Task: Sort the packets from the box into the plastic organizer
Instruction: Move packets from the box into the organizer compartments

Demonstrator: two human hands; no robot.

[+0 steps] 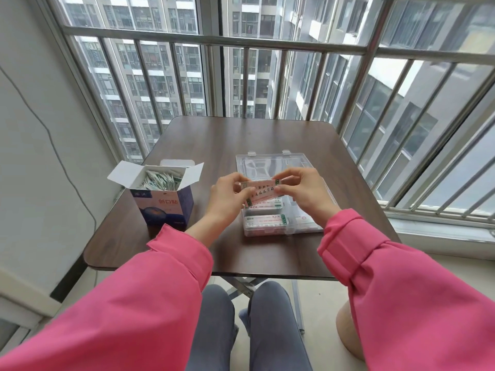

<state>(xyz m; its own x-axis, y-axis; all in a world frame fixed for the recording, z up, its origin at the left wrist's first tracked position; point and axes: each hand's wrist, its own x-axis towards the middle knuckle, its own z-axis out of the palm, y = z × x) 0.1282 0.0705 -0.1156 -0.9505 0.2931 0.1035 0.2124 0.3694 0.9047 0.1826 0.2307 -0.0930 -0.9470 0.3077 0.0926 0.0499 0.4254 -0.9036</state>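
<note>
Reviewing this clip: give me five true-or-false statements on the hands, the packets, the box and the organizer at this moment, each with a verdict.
1. Both the left hand and the right hand hold one stack of packets. True.
2. The cardboard box is closed. False: its flaps stand open and packets show inside.
3. The box stands to the left of the plastic organizer. True.
4. The organizer holds no packets yet. False: packets already lie in its near-left compartments.
5. The held packets rest on the table. False: they are held up over the organizer.
</note>
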